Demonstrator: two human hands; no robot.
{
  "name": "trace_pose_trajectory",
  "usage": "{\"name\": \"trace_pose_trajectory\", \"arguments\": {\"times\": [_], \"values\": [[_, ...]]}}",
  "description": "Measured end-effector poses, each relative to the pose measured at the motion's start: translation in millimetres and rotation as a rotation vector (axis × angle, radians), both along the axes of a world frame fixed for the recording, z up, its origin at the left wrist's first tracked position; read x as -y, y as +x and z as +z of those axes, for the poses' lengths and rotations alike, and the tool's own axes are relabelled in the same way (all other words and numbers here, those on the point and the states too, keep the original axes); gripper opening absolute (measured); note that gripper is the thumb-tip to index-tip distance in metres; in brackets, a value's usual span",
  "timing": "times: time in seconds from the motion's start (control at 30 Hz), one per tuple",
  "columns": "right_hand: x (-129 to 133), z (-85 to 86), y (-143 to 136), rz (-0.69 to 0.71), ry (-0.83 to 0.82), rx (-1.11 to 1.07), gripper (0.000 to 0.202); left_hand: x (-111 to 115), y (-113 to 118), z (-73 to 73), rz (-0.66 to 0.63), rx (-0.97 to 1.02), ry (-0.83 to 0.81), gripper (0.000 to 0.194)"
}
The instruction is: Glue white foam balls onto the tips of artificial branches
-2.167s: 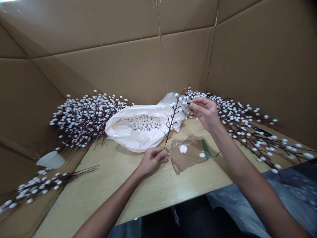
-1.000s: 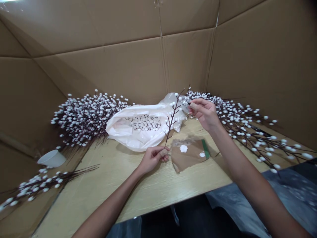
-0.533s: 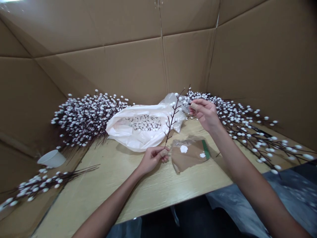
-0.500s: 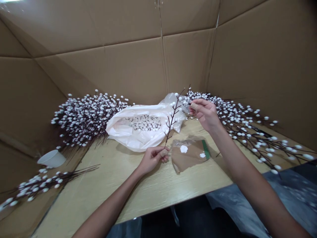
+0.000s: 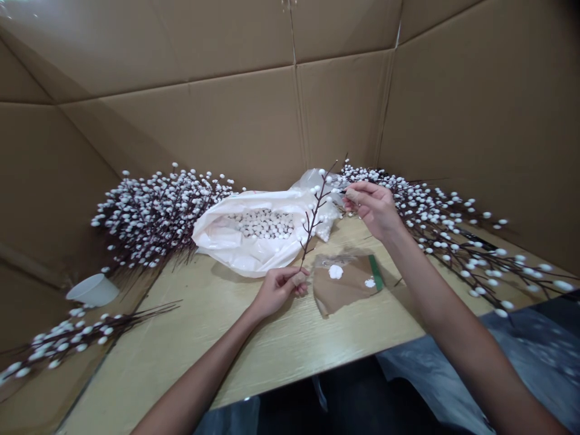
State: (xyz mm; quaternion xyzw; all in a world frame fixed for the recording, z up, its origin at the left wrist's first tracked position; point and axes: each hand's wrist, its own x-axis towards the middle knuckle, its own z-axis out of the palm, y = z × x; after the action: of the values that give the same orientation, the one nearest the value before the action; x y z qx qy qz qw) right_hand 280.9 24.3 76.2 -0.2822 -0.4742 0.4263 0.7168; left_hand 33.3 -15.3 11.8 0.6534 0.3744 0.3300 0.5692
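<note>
My left hand (image 5: 283, 289) pinches the lower end of a dark brown twig (image 5: 312, 220), which leans upright to the right. A few white berries sit on the twig's upper part, while other side stems are bare. My right hand (image 5: 374, 208) is raised beside the twig's top, thumb and fingers pinched together. Something small and dark shows at its fingertips, too small to name. Behind the twig lies an open white plastic bag (image 5: 244, 261) with many loose white berries (image 5: 267, 225) inside. A brown card (image 5: 344, 296) bearing two white blobs lies below my right hand.
Finished-looking bunches of white-berried stems lie at the back left (image 5: 158, 211) and along the right (image 5: 435, 217). A smaller bunch (image 5: 81, 335) and a white cup (image 5: 93, 290) are at the left. Cardboard walls (image 5: 226, 121) enclose the wooden table (image 5: 181, 356).
Almost nothing differs. My right hand has shifted very slightly left, toward the twig; my left hand keeps its hold on it.
</note>
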Motion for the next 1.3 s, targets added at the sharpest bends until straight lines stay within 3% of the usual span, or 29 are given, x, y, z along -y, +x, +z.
{"name": "trace_pose_trajectory", "arguments": {"times": [0.23,0.7,0.8,0.9,1.0,1.2,1.3], "values": [[2,1.2,0,0.041,-0.024,-0.036,0.019,-1,-1,-1.3,0.011,-0.005,-0.015,0.049],[4,1.1,5,0.293,-0.104,-0.141,0.020,-4,-2,-2.8,0.040,0.036,0.028,0.042],[3,2.6,10,0.262,-0.085,-0.124,0.022,-7,-4,-5.7,0.063,0.061,0.044,0.041],[8,0.5,16,0.142,-0.090,-0.063,0.025,-9,-6,-8.0,0.082,0.080,0.059,0.042],[26,-15.4,23,0.047,-0.147,0.036,0.024,-10,-6,-8.0,0.100,0.102,0.053,0.043],[69,-67.5,40,-0.099,-0.320,0.311,0.026,-8,-3,-3.6,0.069,0.108,0.066,0.045],[78,-80.0,43,-0.153,-0.347,0.339,0.030,-8,-3,-3.2,0.073,0.101,0.068,0.046]]}}
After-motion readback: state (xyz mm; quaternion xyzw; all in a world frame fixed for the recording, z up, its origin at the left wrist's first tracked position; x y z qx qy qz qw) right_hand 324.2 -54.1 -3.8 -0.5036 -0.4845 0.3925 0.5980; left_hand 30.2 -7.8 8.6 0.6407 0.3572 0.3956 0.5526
